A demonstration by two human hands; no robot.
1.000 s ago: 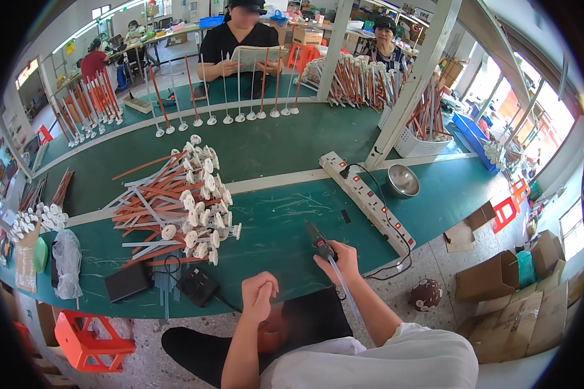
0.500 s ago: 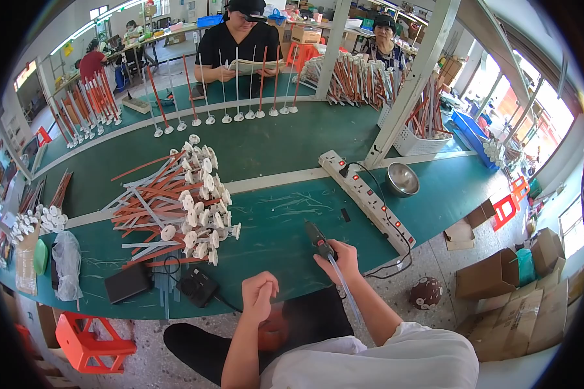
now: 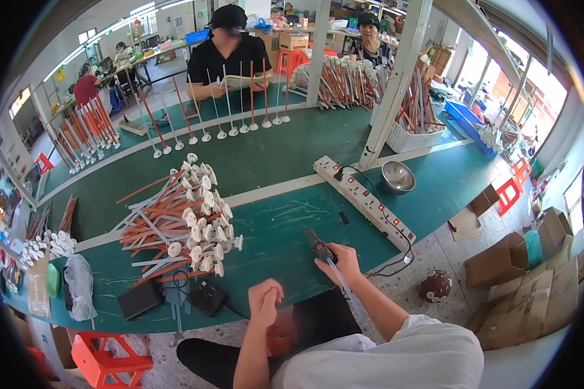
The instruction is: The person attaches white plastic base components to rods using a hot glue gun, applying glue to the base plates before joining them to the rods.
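My right hand (image 3: 341,264) grips a dark hot glue gun (image 3: 315,242), its nozzle tilted toward the far left above the green tabletop (image 3: 276,240). A long translucent glue stick (image 3: 348,289) runs out of its back end over my wrist. Curled into a loose fist, my left hand (image 3: 264,301) hovers by the table's front edge, with nothing showing in it. Left of the hands lies a heap of orange and grey strips (image 3: 150,223) with round white discs (image 3: 204,214) at their right ends.
A white power strip (image 3: 363,204) with lit switches slants behind the glue gun, beside a metal bowl (image 3: 398,177). Black boxes (image 3: 140,299) with a cable sit at front left. Upright strips on white bases (image 3: 222,135) line the far side, where a person (image 3: 230,61) holds papers.
The view has shifted slightly, so the table contents sit a little differently in the frame. Both hands keep nearly the same pose, the right one still on the glue gun.
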